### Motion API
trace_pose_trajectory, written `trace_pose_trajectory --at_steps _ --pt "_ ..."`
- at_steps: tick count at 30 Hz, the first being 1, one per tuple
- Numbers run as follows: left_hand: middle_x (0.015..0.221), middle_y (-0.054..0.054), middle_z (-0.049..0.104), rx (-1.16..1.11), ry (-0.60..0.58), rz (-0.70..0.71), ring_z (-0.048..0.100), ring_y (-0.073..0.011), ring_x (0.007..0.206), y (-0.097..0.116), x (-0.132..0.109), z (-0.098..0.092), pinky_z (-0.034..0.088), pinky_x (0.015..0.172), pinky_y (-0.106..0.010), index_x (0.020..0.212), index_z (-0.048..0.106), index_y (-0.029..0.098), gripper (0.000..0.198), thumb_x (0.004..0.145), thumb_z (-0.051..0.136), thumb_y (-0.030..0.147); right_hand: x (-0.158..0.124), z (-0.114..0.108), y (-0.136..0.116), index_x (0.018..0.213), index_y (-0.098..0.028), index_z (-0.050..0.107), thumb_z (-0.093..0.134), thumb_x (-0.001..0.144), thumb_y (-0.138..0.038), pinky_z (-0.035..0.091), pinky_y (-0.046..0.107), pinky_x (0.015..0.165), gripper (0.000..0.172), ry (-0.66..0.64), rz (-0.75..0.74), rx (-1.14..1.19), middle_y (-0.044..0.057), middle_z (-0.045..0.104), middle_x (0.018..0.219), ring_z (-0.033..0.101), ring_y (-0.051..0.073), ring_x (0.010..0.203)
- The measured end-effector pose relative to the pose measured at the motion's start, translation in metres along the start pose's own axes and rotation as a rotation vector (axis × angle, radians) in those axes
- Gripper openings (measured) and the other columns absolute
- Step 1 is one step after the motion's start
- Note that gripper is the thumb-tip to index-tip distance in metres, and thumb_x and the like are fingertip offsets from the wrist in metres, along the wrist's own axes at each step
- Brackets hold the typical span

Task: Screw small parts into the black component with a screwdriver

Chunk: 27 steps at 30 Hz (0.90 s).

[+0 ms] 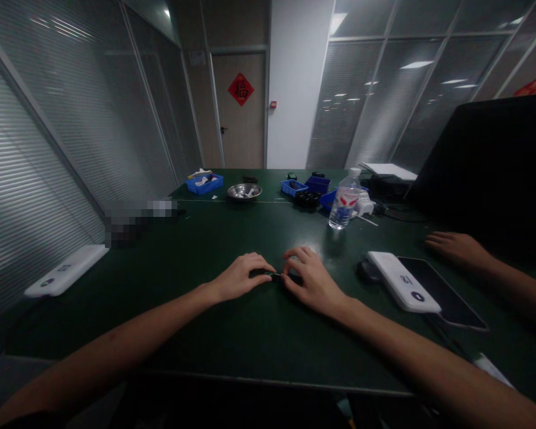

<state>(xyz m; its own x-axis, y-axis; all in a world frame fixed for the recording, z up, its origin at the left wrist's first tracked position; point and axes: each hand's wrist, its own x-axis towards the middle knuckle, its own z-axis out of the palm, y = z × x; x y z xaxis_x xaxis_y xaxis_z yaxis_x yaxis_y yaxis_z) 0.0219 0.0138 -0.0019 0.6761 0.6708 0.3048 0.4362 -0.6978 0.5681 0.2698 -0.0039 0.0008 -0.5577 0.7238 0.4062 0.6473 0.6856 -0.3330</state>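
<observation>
My left hand [242,277] and my right hand [315,281] meet low over the dark green table [196,333], near its middle. Between their fingertips lies a small, slim black part [274,274] with a thin light piece at its centre, too small to name. The left thumb and forefinger pinch its left end. On the other side, my right thumb and forefinger close on the right end, and more of the black shape shows beneath the right palm. The fingers hide most of it.
Right of my hands are a white power bank [402,281], a phone [451,295], a black mouse [368,271] and another person's hand [458,245]. Further back stand a water bottle [343,205], a metal dish [245,198] and a blue tray [205,187]. Another power bank [67,273] lies left.
</observation>
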Motion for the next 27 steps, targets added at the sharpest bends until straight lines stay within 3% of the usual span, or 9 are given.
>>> trace_pose_trajectory --at_steps 8,15,27 --pt "0.112 -0.006 0.070 -0.081 0.001 0.004 0.062 -0.0203 0.106 0.0041 -0.0003 -0.0029 0.047 0.095 -0.035 0.118 0.071 0.022 0.023 0.098 0.060 0.029 0.0009 -0.0019 -0.0039 0.097 -0.021 0.063 0.058 0.096 -0.024 0.046 0.043 0.094 0.007 0.005 -0.016 0.083 0.010 0.059 0.119 0.052 0.026 0.113" --pt "0.112 -0.008 0.069 0.042 -0.018 0.039 0.060 -0.0230 0.107 0.0048 -0.0024 0.0003 0.047 0.095 -0.040 0.121 0.071 0.023 0.027 0.098 0.060 0.031 0.0000 0.0000 -0.0010 0.096 -0.021 0.064 0.064 0.092 -0.024 0.045 0.044 0.095 0.005 -0.026 -0.058 0.046 0.009 0.059 0.118 0.051 0.026 0.115" --pt "0.111 -0.006 0.070 -0.115 0.027 0.022 0.065 -0.0189 0.098 -0.0004 -0.0036 0.0013 0.050 0.089 -0.033 0.119 0.073 0.023 0.026 0.095 0.065 0.028 0.0010 0.0001 -0.0062 0.095 -0.020 0.063 0.062 0.092 -0.021 0.048 0.040 0.093 0.003 -0.016 -0.073 0.167 0.009 0.058 0.113 0.055 0.024 0.107"
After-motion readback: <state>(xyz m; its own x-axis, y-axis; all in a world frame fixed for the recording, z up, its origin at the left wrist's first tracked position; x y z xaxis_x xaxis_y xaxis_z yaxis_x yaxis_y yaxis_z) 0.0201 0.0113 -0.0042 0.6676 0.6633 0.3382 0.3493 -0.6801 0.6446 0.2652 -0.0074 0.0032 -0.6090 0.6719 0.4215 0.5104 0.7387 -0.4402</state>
